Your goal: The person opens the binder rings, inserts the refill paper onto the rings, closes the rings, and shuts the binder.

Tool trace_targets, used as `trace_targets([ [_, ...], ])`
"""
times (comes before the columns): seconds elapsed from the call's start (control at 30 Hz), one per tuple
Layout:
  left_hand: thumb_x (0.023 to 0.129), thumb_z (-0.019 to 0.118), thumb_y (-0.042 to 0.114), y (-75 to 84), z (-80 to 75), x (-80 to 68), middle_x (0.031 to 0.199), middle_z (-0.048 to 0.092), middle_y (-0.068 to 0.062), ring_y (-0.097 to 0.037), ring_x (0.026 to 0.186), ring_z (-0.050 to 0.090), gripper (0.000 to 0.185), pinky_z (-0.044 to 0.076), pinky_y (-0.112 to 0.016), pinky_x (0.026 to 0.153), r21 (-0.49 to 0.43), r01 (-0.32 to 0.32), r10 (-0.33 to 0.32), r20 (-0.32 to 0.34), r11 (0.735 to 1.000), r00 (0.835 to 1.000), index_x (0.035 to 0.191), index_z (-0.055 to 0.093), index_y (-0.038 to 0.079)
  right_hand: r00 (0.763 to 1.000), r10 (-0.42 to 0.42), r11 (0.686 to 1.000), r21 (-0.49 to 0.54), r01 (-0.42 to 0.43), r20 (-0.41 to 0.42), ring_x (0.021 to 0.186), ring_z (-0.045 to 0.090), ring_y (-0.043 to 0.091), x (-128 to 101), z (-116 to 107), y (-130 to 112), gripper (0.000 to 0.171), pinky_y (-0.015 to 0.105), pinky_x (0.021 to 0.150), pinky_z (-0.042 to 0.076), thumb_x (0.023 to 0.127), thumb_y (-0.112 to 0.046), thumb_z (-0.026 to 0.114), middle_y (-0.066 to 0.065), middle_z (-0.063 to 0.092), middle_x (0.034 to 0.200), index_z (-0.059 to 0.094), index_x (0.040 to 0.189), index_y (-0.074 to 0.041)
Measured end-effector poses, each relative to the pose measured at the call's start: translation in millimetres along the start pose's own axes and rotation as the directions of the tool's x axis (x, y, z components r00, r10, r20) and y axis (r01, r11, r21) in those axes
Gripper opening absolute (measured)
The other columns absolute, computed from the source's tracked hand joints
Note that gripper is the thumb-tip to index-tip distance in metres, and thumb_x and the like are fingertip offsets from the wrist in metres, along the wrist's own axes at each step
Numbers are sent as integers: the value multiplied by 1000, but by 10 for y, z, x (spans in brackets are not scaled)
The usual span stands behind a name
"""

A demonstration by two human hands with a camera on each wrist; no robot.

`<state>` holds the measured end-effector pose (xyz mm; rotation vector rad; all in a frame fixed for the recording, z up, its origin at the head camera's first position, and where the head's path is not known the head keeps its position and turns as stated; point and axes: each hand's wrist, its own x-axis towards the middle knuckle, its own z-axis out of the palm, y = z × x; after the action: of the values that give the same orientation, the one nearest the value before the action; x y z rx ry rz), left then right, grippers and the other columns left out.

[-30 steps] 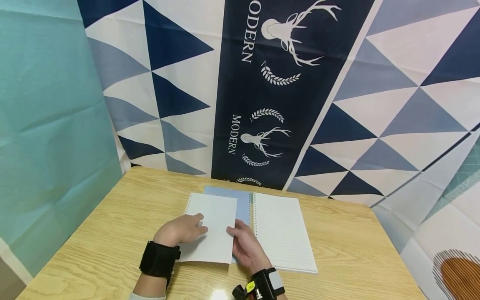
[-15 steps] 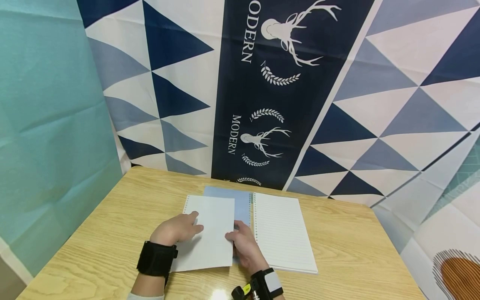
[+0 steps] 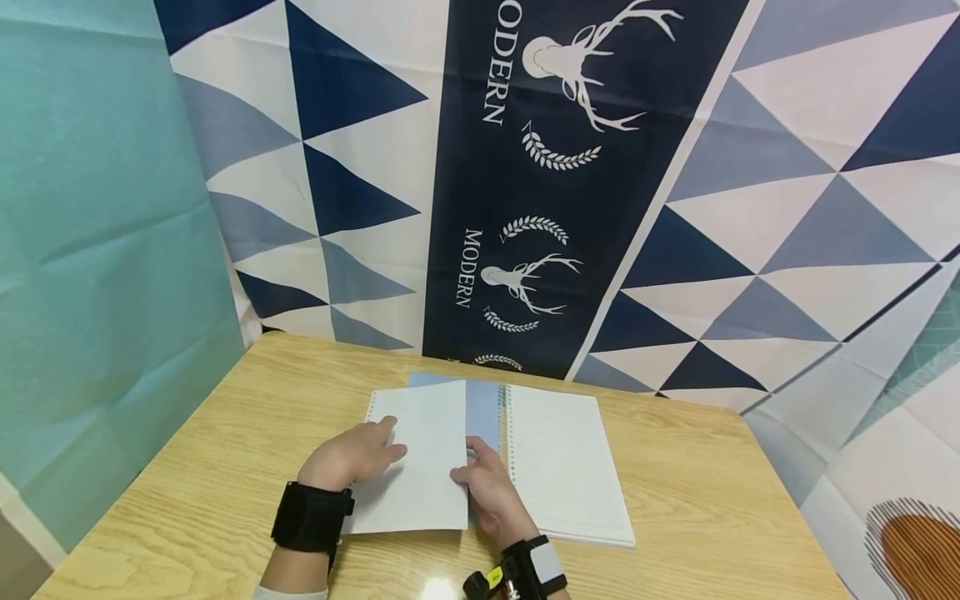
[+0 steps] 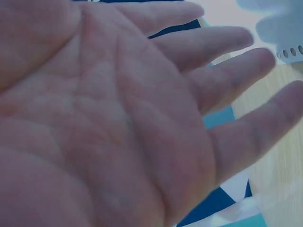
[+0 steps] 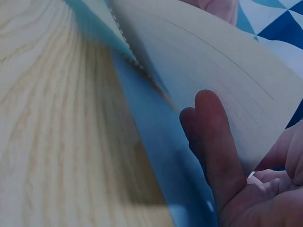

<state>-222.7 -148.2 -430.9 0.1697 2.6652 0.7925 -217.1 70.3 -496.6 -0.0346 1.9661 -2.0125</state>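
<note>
Since half a second ago, the loose white sheet (image 3: 420, 458) has turned slightly, so its far right corner now rises over the blue cover (image 3: 483, 410) just left of the open notebook (image 3: 562, 462) on the desk (image 3: 225, 467). The left hand (image 3: 352, 454) keeps resting flat on the sheet's left part, fingers straight. The right hand (image 3: 487, 487) still pinches the sheet's right edge beside the notebook's spiral.

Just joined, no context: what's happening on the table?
A person is handling a loose sheet from an open notebook on a wooden table. The left hand lies flat on the sheet; the right hand holds its right edge, over the blue cover. The sheet's punched edge lies to the left.
</note>
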Motion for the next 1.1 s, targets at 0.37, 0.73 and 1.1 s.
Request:
trace_targets([
  [0.37,106,50,27,-19,-65,-43,166,24,-28,-45,155,20,68,21,-61,124,-104,-23,14,-86,994,996,160,21,-4,1000,-4,999,53,3,8,95,72,16,13,-186,-99,46,30,79,58,97,2,47,16,72,117,41,143,4],
  [0.73,107,48,24,29,-76,-23,169,18,-22,-37,158,18,68,19,-56,127,-184,-154,132,-123,971,984,160,17,-5,999,-6,996,87,8,-34,109,69,17,-12,-350,-213,51,32,88,57,100,0,47,16,64,131,36,150,0],
  [1.1,107,49,18,80,-32,3,169,21,-17,-31,158,20,66,22,-53,127,-211,-265,237,-149,941,960,161,17,-1,996,-25,994,104,34,-85,105,70,16,-36,-475,-300,46,34,85,60,100,0,49,15,67,126,41,145,-1],
])
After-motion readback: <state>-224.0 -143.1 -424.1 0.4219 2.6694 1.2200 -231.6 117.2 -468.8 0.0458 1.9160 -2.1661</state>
